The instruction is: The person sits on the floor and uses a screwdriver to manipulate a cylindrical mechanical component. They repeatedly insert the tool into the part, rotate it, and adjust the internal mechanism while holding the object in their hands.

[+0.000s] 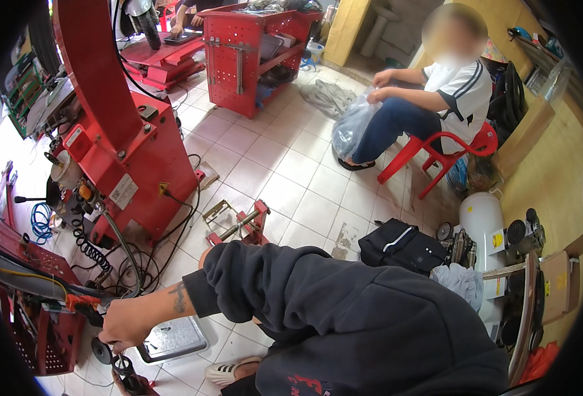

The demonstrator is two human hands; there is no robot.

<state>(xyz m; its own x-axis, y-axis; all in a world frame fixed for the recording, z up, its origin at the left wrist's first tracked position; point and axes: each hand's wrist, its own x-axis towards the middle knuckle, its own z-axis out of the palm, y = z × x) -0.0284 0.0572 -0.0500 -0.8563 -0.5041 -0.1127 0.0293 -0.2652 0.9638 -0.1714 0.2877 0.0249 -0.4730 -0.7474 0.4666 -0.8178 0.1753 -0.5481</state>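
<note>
My right hand, with the dark sleeve behind it, reaches to the lower left, its fingers closed on a thin metal rod standing in a black cylinder. A black disc is beside these fingers. My left hand is mostly hidden at the lower edge, wrapped round the black cylinder. A metal tray lies on the tiles next to them. An orange-and-black tool is just behind my right hand.
A red machine with cables stands left. A red clamp stand and black bag lie on the floor. A seated person holds a plastic bag. A white tank stands right, a red cart at back.
</note>
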